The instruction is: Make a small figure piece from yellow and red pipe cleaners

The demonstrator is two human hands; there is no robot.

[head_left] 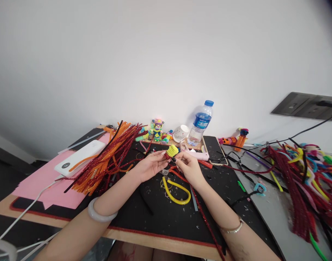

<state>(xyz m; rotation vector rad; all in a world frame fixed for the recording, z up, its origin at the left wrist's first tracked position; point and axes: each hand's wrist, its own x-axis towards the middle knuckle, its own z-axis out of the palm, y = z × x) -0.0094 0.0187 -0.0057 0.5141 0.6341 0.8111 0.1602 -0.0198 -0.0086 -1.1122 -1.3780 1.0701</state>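
Observation:
Between my two hands, above the black mat (168, 221), is a small yellow and dark red pipe-cleaner figure (172, 150). My left hand (152, 165) pinches it from the left, thumb and fingertips at its red part. On the other side, the fingers of my right hand (188, 165) close on its lower right edge. Fingers cover some of the figure, so its full shape is hidden. Just below lies a pair of pliers with yellow handles (178, 201). A dark red glittery pipe cleaner (206, 221) runs down the mat beside my right forearm.
Orange and red pipe cleaners (100, 163) lie in a bundle on pink paper (32, 185) beside a white power bank (80, 156). A water bottle (201, 123), paper cup (181, 133) and small doll (157, 129) stand along the wall. More pipe cleaners (293, 188) pile up at right.

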